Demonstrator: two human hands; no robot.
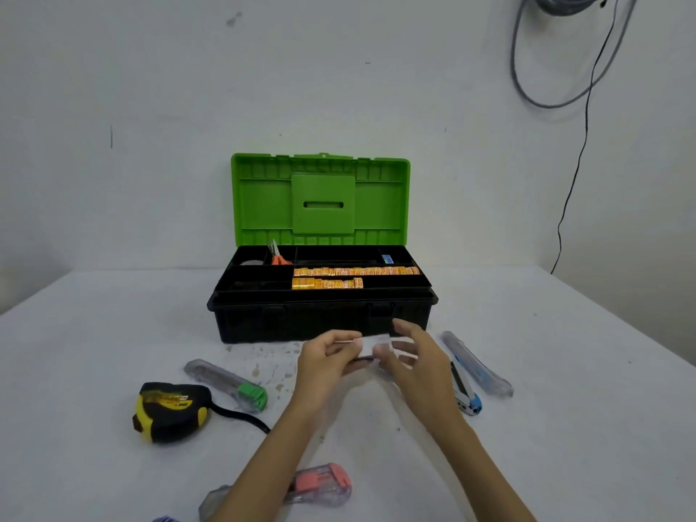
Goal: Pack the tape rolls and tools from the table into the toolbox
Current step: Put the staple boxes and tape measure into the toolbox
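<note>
A: What are the hands on?

B: Both meet over the white table [113,333], just in front of the black plastic toolbox with the raised green lid [324,314]. The left hand [320,365] curls its fingers round a small whitish thing [363,344] with a dark edge below. It is blurred, so I cannot tell whether it is a tape roll or a tool. The right hand [414,361] has its fingers spread and loosely bent beside the same thing; whether they grip it or only touch it I cannot tell.

A: And the box itself?

B: It stands against the wall [150,107] at the back of the table, lid upright. Its black top tray holds two rows of orange and yellow small packs [356,272] in the long compartments, orange-handled scissors [278,256] in a back compartment, and a pale roll [251,262] in the back left corner. The front left compartment looks dark and open.

A: What lies round the hands?

B: On the left, a clear utility knife with a green slider [229,384], and just beside it a black and yellow tape measure [171,410] with its strap trailing right. On the right, a clear utility knife with a blue slider [478,365] and a blue-ended tool [465,389] touching it. Near the front edge, under the left forearm, a clear knife with a pink slider [320,484].

A: Room to move?

B: Bare table spreads wide on the far left and far right. Grey cables [587,81] hang on the wall at the upper right, well apart from the box.
</note>
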